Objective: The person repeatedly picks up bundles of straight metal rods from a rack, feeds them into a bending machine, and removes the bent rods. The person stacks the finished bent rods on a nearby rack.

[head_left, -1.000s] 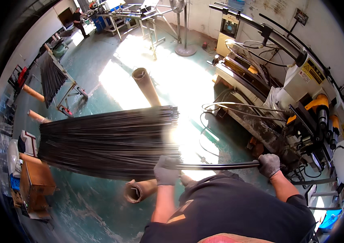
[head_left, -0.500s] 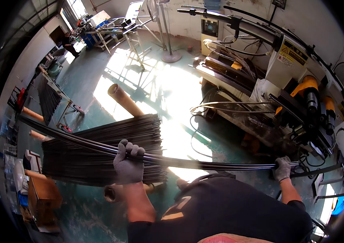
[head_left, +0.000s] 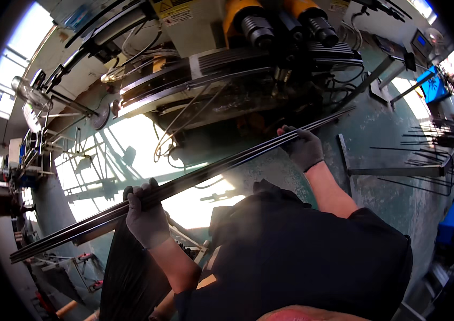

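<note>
A bundle of several long, dark metal rods (head_left: pixel 219 167) lies slantwise across the view, lower at the left and higher at the right. My left hand (head_left: pixel 147 218), in a grey glove, is closed around it left of the middle. Further right, my right hand (head_left: pixel 304 148), gloved too, grips the same bundle near its right end. The rods run in front of my body, off the floor. Below my left hand lies a large pile of dark rods (head_left: pixel 125 273), partly hidden by my arm and body.
A machine with orange cylinders (head_left: pixel 240 21) and a long bed (head_left: pixel 157 85) stands ahead, cables hanging from it. On the right, a metal stand (head_left: pixel 398 171) carries bent dark rods. A blue box (head_left: pixel 452 218) stands beyond it. A fan (head_left: pixel 31 92) stands at the far left.
My view and body have turned right, toward the machine. The bundle has swung along in both hands, away from over the rod pile, and both hands still grip it.
</note>
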`<move>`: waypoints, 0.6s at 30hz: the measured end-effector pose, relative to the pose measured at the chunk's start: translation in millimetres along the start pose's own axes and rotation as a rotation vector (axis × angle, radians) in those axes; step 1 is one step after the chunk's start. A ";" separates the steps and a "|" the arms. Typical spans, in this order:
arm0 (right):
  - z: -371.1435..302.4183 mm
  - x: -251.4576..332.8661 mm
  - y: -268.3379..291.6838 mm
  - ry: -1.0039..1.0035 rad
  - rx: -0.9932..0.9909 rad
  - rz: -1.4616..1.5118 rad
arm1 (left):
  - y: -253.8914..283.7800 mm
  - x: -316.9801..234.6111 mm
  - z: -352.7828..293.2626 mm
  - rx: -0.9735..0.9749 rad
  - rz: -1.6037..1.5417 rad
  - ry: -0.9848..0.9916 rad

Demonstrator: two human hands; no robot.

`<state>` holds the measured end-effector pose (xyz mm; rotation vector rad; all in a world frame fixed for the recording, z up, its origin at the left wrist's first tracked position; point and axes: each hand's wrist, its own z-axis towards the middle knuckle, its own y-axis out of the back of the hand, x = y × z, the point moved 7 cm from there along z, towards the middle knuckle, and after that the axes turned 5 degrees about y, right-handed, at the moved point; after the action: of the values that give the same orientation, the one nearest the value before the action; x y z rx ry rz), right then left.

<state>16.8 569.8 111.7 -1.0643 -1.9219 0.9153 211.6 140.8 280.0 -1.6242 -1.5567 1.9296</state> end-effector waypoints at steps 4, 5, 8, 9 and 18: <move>37.5 23.4 11.5 0.198 -0.272 0.001 | -41.0 49.1 48.9 0.226 -0.012 0.230; 39.2 35.3 6.6 0.226 -0.242 -0.041 | -50.4 45.1 60.3 0.257 0.034 0.223; 53.6 69.5 -1.7 0.358 -0.262 -0.106 | -50.1 -4.4 103.5 0.475 0.046 0.109; 56.1 80.4 -7.3 0.406 -0.266 -0.103 | -43.3 -25.8 127.5 0.388 0.292 -0.035; 86.6 107.4 -91.1 0.631 -0.582 -0.199 | 12.0 -20.1 277.7 0.166 0.663 -0.110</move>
<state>-130.4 609.1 176.1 -1.2602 -1.7187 -0.1231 2.5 -39.7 243.4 -2.1706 -0.9041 2.4057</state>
